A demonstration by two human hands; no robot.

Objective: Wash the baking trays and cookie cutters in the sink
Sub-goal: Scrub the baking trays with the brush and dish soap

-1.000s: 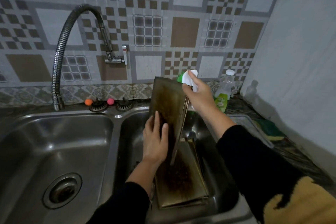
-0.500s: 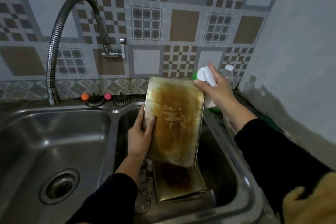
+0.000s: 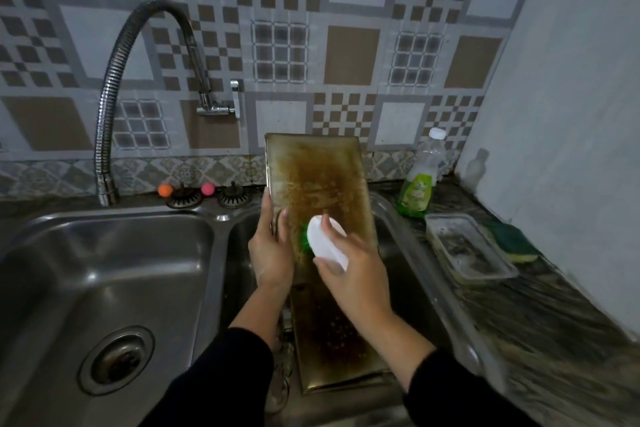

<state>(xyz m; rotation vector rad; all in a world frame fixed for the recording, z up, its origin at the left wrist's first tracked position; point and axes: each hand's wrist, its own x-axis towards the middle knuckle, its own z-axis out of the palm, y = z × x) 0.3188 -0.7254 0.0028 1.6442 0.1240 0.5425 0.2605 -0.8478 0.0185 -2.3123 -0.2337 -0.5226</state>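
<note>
Left hand (image 3: 272, 253) gripped the left edge of a stained baking tray (image 3: 317, 184), fingers curled round the rim, holding it upright and tilted over the right basin (image 3: 398, 246) of a double steel sink. Tray face was brown with baked-on residue, top edge reaching up against the tiled wall (image 3: 346, 55). Right hand (image 3: 349, 270) held a white scrub brush (image 3: 327, 241) with green bristles, fingers wrapped over its back, bristles pressed on the lower part of the tray face. A second baking tray (image 3: 332, 340) lay flat in the bottom of the right basin under both hands, also darkly stained. Something glassy or metallic sat beside it at the basin's left, too blurred to tell what. Left basin (image 3: 104, 270) showed only its drain (image 3: 116, 359). Flexible faucet (image 3: 138, 55) arched over the left side, spout end near the back rim. Orange ball (image 3: 165, 190) and pink ball (image 3: 207, 188) sat on the back ledge by two sink strainers (image 3: 207, 198). On the desk (image 3: 554, 340) to the right: green dish soap bottle (image 3: 420, 180), clear plastic container (image 3: 467, 250), green-yellow sponge (image 3: 512, 241) just beside it. Both sleeves were black.
</note>
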